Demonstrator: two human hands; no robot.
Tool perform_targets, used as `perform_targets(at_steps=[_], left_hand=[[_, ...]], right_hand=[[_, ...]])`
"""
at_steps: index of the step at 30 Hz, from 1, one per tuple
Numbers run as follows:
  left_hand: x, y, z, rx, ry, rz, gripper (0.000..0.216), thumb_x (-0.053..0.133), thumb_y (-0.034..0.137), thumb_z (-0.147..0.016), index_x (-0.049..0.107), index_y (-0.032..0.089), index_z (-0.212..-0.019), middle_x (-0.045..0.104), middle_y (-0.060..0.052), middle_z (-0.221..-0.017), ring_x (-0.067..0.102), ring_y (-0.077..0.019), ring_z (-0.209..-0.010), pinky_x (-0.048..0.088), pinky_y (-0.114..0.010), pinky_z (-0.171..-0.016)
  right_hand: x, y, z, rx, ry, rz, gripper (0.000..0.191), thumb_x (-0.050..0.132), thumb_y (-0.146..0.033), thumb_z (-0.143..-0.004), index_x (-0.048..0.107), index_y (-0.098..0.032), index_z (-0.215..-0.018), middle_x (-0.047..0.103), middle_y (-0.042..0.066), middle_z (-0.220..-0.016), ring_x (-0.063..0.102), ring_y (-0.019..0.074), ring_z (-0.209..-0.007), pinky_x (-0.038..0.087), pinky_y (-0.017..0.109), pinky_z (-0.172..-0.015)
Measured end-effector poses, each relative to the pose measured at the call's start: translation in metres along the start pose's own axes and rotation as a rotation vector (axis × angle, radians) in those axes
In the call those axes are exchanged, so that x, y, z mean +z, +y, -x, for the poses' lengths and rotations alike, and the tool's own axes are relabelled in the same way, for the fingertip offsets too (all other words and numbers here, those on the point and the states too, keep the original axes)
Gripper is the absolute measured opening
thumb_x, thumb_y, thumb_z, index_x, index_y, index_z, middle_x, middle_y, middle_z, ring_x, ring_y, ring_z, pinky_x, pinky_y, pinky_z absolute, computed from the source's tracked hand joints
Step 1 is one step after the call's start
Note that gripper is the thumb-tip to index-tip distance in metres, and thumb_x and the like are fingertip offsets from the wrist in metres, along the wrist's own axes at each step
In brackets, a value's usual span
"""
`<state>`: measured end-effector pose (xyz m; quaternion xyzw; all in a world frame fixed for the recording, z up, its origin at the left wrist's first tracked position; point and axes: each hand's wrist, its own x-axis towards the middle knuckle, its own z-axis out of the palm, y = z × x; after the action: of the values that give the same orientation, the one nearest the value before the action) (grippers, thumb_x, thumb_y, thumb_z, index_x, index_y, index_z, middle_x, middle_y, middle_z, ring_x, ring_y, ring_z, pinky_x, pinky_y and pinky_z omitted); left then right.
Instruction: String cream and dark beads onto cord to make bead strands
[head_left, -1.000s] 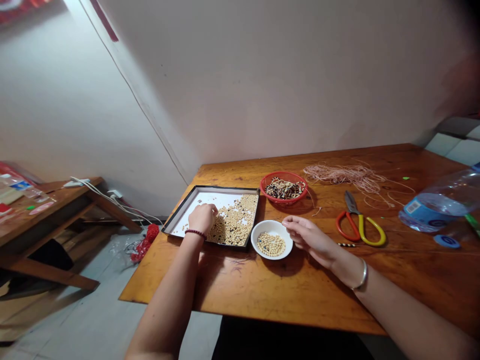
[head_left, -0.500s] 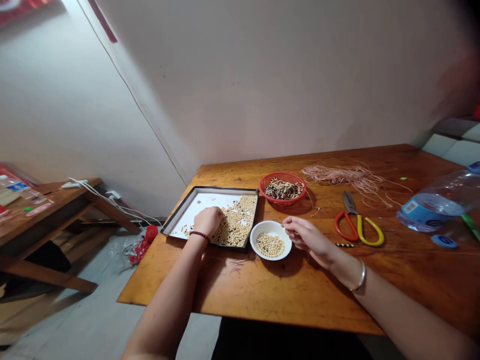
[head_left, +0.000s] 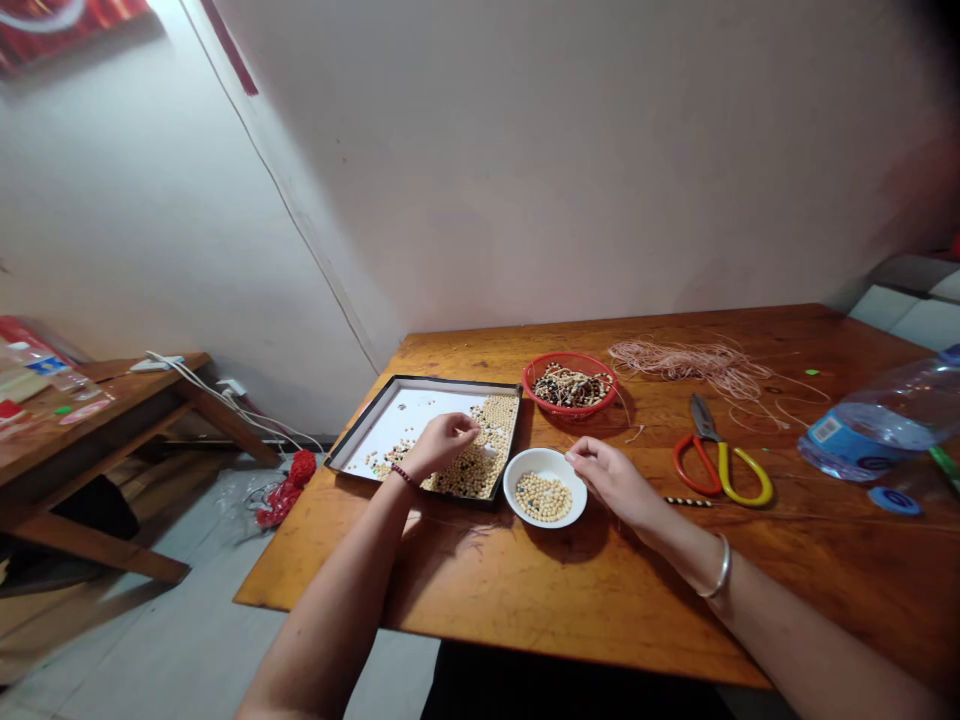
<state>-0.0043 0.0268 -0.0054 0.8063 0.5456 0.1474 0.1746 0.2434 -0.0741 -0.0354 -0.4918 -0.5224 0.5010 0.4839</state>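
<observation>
My left hand (head_left: 444,442) hovers over the black-rimmed tray (head_left: 390,412) of pale beads (head_left: 480,450), fingers pinched together on something I cannot make out. My right hand (head_left: 615,478) rests on the wooden table beside the small white bowl (head_left: 545,487) of beads, its fingertips pressed together at the bowl's right rim as if holding a thin cord. A striped black-and-white bead piece (head_left: 686,502) lies just right of that hand.
A red basket (head_left: 570,381) of mixed beads stands behind the bowl. Pink cord (head_left: 694,360) is piled at the back; red-and-yellow scissors (head_left: 716,455) and a lying water bottle (head_left: 881,415) with its blue cap (head_left: 890,499) sit to the right. A lower side table (head_left: 90,415) stands left.
My left hand has shifted right across the tray toward the bead pile and lifted into a pinch. The right hand stays by the bowl.
</observation>
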Motion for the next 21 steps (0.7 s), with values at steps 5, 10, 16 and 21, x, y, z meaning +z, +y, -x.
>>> perform_targets(at_steps=[5, 10, 16, 21], left_hand=[[0.016, 0.032, 0.014, 0.277, -0.341, 0.656, 0.033, 0.061, 0.044, -0.081, 0.064, 0.013, -0.091, 0.065, -0.007, -0.089, 0.057, -0.0136, -0.078, 0.045, -0.023, -0.070], [0.026, 0.046, 0.024, 0.201, -0.453, 0.932, 0.032, 0.068, 0.041, -0.076, 0.061, 0.012, -0.089, 0.060, -0.003, -0.078, 0.053, -0.0095, -0.068, 0.041, -0.021, -0.063], [0.028, 0.047, 0.024, 0.185, -0.460, 0.974, 0.032, 0.069, 0.040, -0.076, 0.061, 0.012, -0.089, 0.058, -0.003, -0.078, 0.051, -0.0090, -0.068, 0.040, -0.021, -0.063], [0.029, 0.048, 0.026, 0.208, -0.448, 0.897, 0.033, 0.066, 0.041, -0.078, 0.061, 0.012, -0.090, 0.059, -0.004, -0.080, 0.053, -0.0100, -0.070, 0.042, -0.021, -0.065]], right_hand=[[0.002, 0.001, 0.008, -0.214, 0.037, 0.322, 0.022, 0.048, -0.040, -0.087, 0.052, -0.019, -0.081, 0.057, 0.001, -0.074, 0.053, 0.0138, -0.067, 0.040, 0.024, -0.060], [0.005, -0.005, 0.016, -0.254, -0.030, 0.505, 0.018, 0.045, -0.036, -0.089, 0.050, -0.020, -0.083, 0.059, 0.000, -0.070, 0.053, 0.0127, -0.057, 0.038, 0.023, -0.054], [0.006, -0.007, 0.017, -0.286, -0.051, 0.531, 0.015, 0.045, -0.033, -0.090, 0.049, -0.020, -0.084, 0.063, 0.002, -0.079, 0.059, 0.0143, -0.067, 0.042, 0.023, -0.061], [0.006, -0.007, 0.018, -0.285, -0.055, 0.548, 0.016, 0.044, -0.035, -0.090, 0.049, -0.021, -0.083, 0.063, 0.001, -0.077, 0.058, 0.0145, -0.065, 0.043, 0.024, -0.061]])
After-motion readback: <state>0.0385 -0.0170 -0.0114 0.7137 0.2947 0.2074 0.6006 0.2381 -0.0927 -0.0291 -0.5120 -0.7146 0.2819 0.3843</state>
